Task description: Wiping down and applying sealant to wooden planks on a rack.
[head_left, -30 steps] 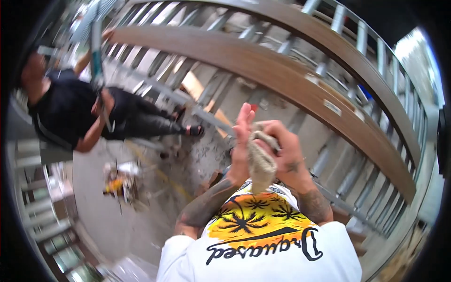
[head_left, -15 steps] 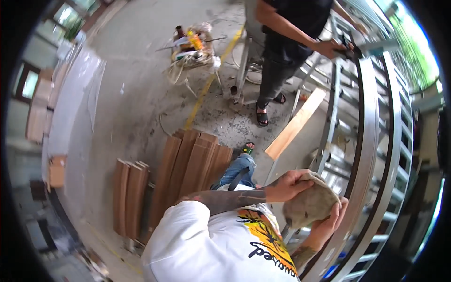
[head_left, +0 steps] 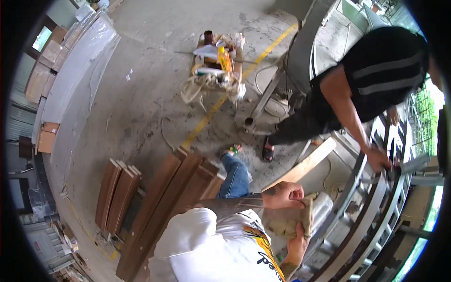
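Observation:
A worn beige-grey cloth point(head_left: 284, 223), folded and bunched, is held in front of my chest at the lower right. My left hand point(head_left: 284, 195) has its fingers curled on the cloth's upper edge. From below, my right hand point(head_left: 298, 246) grips its right edge, with the thumb on the near face; part of this hand is hidden behind the cloth. Just past the cloth, a clear plastic-looking roll or bottle point(head_left: 322, 209) shows, its kind unclear.
Brown planks point(head_left: 159, 207) stand at my left. Metal ladder-like frames point(head_left: 350, 239) run along the right. A co-worker in black point(head_left: 376, 66) bends over them, one hand point(head_left: 378, 160) on a frame. Ahead is a small stand point(head_left: 239, 44) with bottles and rags. A pale board point(head_left: 305, 164) lies beyond my hands.
The cloth has gone from a broad, rounded shape to a more folded one. My view has shifted to the right. The co-worker now leans further over the frames.

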The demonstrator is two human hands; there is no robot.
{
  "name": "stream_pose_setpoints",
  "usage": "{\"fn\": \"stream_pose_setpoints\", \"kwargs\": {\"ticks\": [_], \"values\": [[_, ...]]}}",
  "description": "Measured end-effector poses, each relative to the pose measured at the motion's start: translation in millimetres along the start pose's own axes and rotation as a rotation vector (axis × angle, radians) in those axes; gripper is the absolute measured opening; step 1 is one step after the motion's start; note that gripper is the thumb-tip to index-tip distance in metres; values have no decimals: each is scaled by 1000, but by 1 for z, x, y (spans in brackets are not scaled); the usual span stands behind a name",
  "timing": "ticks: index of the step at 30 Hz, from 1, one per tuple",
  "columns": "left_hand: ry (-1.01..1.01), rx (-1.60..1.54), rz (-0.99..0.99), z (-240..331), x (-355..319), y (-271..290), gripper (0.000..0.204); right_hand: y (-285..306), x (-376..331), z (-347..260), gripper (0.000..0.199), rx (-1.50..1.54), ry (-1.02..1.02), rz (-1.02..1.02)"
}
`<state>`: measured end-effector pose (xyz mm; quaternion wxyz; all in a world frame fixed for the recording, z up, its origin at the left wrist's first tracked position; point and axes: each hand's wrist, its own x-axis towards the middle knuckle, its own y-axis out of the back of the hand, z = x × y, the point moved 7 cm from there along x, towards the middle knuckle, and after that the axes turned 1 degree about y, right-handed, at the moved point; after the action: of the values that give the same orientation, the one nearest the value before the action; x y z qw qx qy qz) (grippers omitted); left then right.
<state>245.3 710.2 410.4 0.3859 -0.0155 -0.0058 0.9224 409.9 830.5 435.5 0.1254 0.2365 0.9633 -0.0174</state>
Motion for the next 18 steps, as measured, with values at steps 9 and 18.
{"fn": "stream_pose_setpoints", "kwargs": {"ticks": [9,18], "values": [[279,202,1017,-223,88,458,55,-129,124,27,60,416,-354,-86],[110,710,1314,-230,149,609,99,-290,155,-64,55,114,-740,-962]]}}
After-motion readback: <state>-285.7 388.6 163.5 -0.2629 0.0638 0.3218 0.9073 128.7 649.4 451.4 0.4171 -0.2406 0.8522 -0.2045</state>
